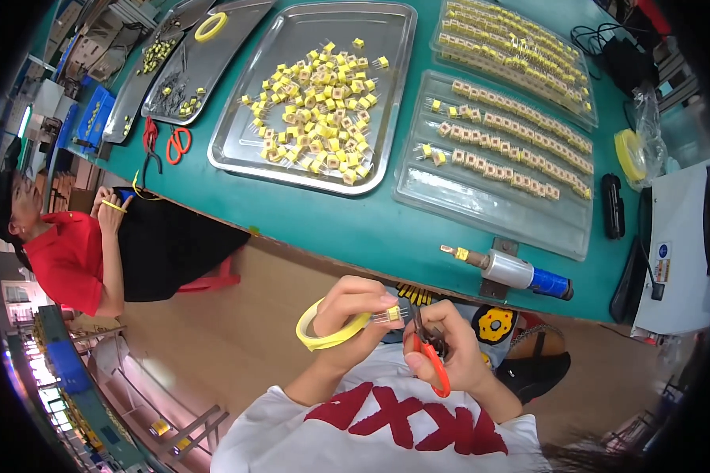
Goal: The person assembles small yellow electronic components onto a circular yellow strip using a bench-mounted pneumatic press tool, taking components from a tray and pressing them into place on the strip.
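Note:
My left hand point(345, 311) is closed, pinching a small yellow-taped coil bobbin point(394, 314) with thin metal pins. A roll of yellow tape point(317, 340) hangs around that same hand, its strip running toward the bobbin. Beside it, the fingers of my right hand point(459, 351) wrap round a hand tool that looks like scissors point(436, 369), with an orange-red handle. Its dark jaws point up, close to the bobbin; whether they touch it I cannot tell. Both hands are in front of my chest, just short of the table edge.
On the green table point(292, 209) are a metal tray point(221, 150) heaped with bobbins and clear trays point(418, 185) with rows of them. A blue-and-silver spindle tool point(513, 270) sits at the edge. Orange scissors point(179, 147) lie left. A co-worker point(71, 260) in red sits at left.

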